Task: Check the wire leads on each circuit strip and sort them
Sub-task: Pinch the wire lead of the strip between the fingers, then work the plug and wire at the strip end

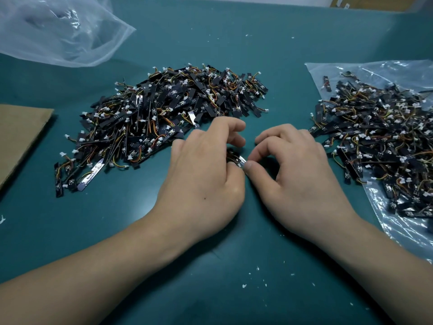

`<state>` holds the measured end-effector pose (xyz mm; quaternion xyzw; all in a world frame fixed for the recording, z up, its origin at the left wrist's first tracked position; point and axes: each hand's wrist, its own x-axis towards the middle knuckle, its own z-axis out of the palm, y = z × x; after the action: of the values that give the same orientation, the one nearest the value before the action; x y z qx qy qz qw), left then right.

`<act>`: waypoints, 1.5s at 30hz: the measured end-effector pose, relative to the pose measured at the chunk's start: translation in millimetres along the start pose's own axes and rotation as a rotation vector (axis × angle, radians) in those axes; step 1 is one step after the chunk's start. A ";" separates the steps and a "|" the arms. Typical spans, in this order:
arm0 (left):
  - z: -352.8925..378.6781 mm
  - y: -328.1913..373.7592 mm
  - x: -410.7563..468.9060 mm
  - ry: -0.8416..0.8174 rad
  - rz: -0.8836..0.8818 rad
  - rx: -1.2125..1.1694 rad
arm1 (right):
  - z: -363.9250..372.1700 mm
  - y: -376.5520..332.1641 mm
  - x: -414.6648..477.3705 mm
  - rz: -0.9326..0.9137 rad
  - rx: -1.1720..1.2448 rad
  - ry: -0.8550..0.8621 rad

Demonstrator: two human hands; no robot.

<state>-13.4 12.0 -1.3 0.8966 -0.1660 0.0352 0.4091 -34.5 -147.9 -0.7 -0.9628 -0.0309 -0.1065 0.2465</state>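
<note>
Fingers: left hand [201, 184] and right hand [297, 184] both pinch one thin black circuit strip [237, 159].
Room: smooth green table [234, 289], open around the arms.

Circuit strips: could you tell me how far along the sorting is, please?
One circuit strip is in hand, pinched between left hand and right hand. The mat pile and the bag pile are both large; which is checked I cannot tell, so much likely remains.

Dim, cool overhead light; glare on the plastic bags [58, 29], soft shadows, wide-angle bending at edges.
</note>
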 end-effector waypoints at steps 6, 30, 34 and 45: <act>1.0 -2.8 -1.0 0.056 0.024 0.179 | 1.1 1.3 -0.4 0.009 0.006 0.028; -10.8 12.5 0.9 0.096 0.019 -0.203 | -6.0 8.0 2.1 -0.105 0.662 0.005; -11.4 12.5 1.5 0.100 0.034 -0.288 | -7.2 6.4 0.7 -0.132 0.657 0.006; -10.6 10.1 2.9 0.082 0.052 -0.369 | -6.9 6.1 -1.0 -0.131 0.704 0.049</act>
<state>-13.2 12.9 13.6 0.7996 -0.1762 0.0513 0.5718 -36.1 -156.6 2.2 -0.8119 -0.1215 -0.1281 0.5565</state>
